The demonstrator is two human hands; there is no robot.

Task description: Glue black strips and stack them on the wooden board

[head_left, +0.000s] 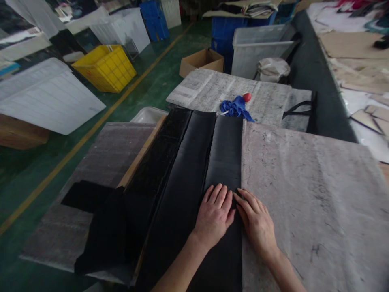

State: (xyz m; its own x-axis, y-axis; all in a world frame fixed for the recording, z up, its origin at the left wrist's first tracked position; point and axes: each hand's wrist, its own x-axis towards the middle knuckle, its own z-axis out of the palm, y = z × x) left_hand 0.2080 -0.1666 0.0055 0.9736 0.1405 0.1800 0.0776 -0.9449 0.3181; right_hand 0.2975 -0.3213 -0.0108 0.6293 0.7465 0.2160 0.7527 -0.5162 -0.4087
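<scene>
Long black strips of sheet material lie side by side, running away from me. My left hand (215, 214) rests flat on the rightmost black strip (226, 156), its fingers stretched forward. At the right edge of that same strip lies my right hand (257, 221), fingers extended and bent slightly over the edge. Left of it runs the middle black strip (194, 150), and beyond that a shinier black strip (165, 146) beside a wooden slat (142, 154). A piece of black cloth (105, 227) is draped at the left.
A worn grey board (310, 194) lies to the right, with another board (206, 83) behind it bearing a blue cloth (235, 107) and a red ball-like object (246, 97). Beyond stand a cardboard box (202, 63), a grey bin (261, 48) and a yellow crate (106, 69).
</scene>
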